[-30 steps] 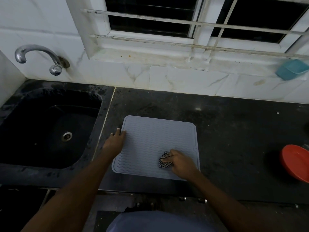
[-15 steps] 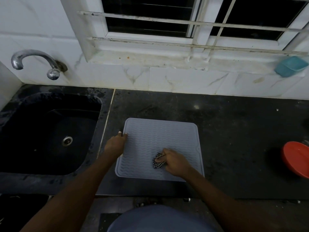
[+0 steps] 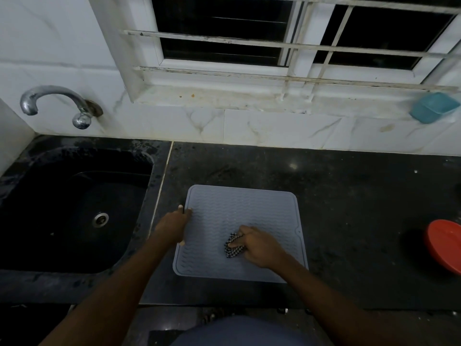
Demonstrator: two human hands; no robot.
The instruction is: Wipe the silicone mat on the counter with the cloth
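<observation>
Both outstretched: left hand (image 3: 174, 227) presses flat on the mat (image 3: 249, 211) edge, right hand (image 3: 259, 245) clutches the cloth (image 3: 233, 248).

We see a dark, speckled stone counter (image 3: 349, 208) running below the tiled wall (image 3: 274, 128). A grey ribbed silicone mat (image 3: 239, 216) lies flat on it, near the front edge. Left of the mat, past a pale seam (image 3: 162, 186) in the stone, a black sink (image 3: 74, 208) is sunk into the counter. Well to the mat's right sits a red bowl (image 3: 446, 248), cut off by the frame edge. We notice small pale flecks on the stone between mat and bowl.
</observation>
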